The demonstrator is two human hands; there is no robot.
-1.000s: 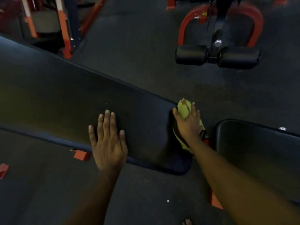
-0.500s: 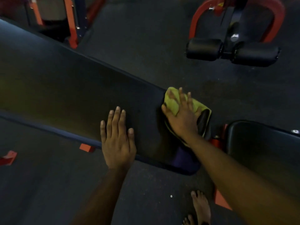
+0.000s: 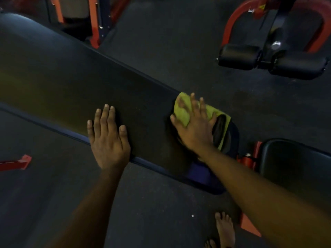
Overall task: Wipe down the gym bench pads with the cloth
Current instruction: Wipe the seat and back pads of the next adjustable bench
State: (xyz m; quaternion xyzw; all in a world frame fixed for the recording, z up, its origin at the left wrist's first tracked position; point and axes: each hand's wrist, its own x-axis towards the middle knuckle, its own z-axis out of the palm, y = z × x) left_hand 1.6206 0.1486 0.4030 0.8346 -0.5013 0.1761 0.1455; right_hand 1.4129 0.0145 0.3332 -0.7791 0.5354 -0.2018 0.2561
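Dim gym room. Dark rubber floor (image 3: 170,51), speckled, covers everything in view.

Long pad (image 3: 71,90): black, matte, runs on a diagonal from upper left to lower right, with a bluish rim along the near edge. Seat pad (image 3: 295,163): black, just beyond the long pad's right end, with a gap and a red hinge piece (image 3: 249,158) between them.

Far right: another machine with a curved red frame (image 3: 231,25) and two black roller pads (image 3: 240,57) side by side. Far left: orange rack uprights (image 3: 93,20). A red bracket (image 3: 18,162) lies on the floor at left.

Left hand (image 3: 107,138): flat on the long pad at its near edge, fingers straight and close together, holding nothing.

Right hand (image 3: 193,126): fingers spread wide, palm pressing down on the cloth (image 3: 182,110).

Cloth: yellow-green, bunched on the right end of the long pad, one side draped over the end.

One bare foot (image 3: 224,230) stands on the floor at the bottom edge. A white speck (image 3: 192,215) lies beside it.
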